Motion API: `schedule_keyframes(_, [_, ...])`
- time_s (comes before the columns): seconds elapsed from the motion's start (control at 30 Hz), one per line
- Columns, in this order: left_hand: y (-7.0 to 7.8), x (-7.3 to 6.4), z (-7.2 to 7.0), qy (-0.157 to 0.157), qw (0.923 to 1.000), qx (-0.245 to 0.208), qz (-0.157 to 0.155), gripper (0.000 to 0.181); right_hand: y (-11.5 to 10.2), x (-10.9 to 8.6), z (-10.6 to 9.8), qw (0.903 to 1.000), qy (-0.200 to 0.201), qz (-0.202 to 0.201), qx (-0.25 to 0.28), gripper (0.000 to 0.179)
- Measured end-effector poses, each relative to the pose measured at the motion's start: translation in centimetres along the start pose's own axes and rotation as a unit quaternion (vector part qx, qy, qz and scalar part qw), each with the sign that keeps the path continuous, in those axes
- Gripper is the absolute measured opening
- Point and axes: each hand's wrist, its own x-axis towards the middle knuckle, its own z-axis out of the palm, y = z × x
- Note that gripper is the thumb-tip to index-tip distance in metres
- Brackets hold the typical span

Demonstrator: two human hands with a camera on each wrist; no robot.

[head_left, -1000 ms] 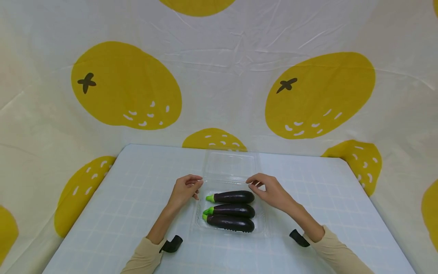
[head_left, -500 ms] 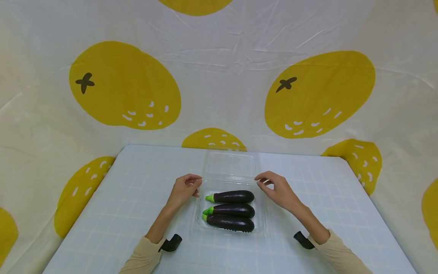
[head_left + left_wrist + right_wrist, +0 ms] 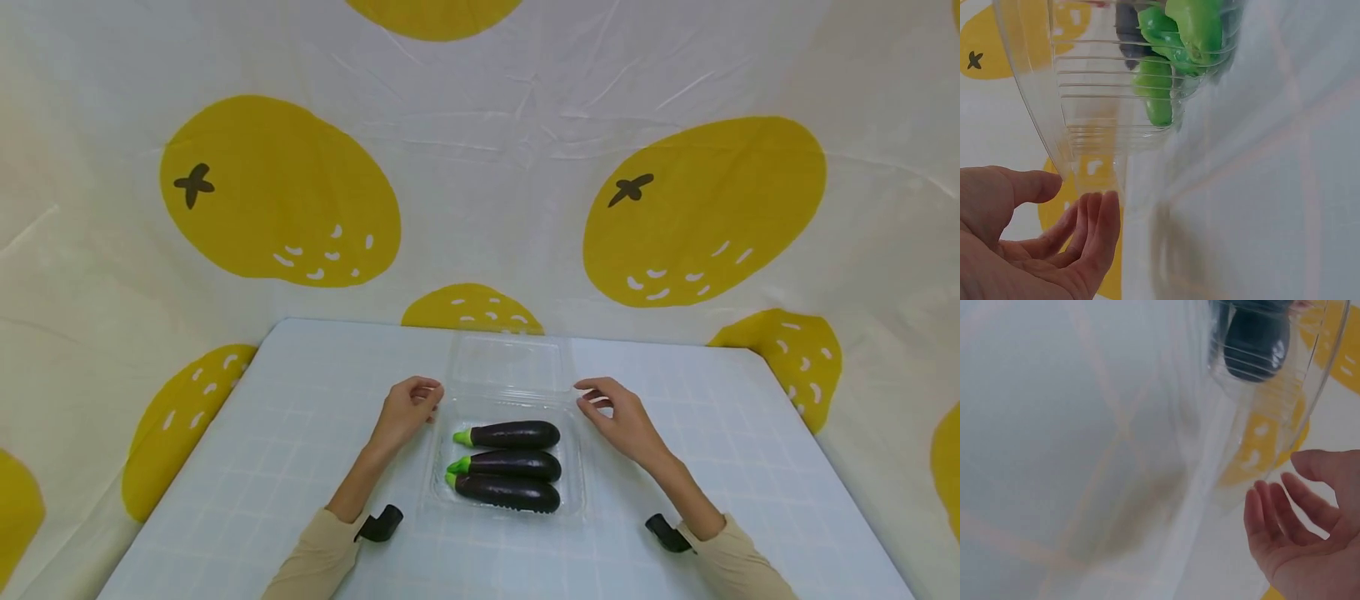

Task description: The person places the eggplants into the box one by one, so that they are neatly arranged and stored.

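Note:
A clear plastic clamshell container [image 3: 573,471] sits on the table, its lid [image 3: 510,362] folded back toward the wall. Inside lie three dark purple eggplants [image 3: 515,465], side by side, green stems [image 3: 1194,31] to the left. My left hand [image 3: 405,410] is at the container's far left corner by the hinge; its thumb and fingertips lie close around that corner without a clear pinch. At the far right corner, my right hand [image 3: 617,421] is just outside the rim, thumb and fingers loosely bent with a gap between them and nothing held.
The table is covered by a pale checked cloth [image 3: 300,433]. Behind it hangs a white sheet [image 3: 487,192] printed with big yellow fruit. A black wrist device [image 3: 381,523] is on the left wrist and another black device [image 3: 666,533] on the right.
My right hand has moved right, from above the hinge's right end to outside the container's corner. My left hand has hardly moved. The eggplants and container keep their place.

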Motion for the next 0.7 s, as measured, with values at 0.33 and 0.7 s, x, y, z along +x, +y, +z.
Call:
schedule_keyframes(0.33, [0.0, 1.5, 0.3, 0.006, 1.0000, 0.006, 0.000, 0.029, 1.0, 0.5, 0.6, 0.9986, 0.010, 0.052, 0.011, 0.040])
schedule_keyframes(0.7, [0.0, 2.7, 0.6, -0.013, 0.9999, 0.001, 0.009, 0.036, 1.6, 1.3, 1.4, 0.9960, -0.014, 0.086, 0.018, 0.048])
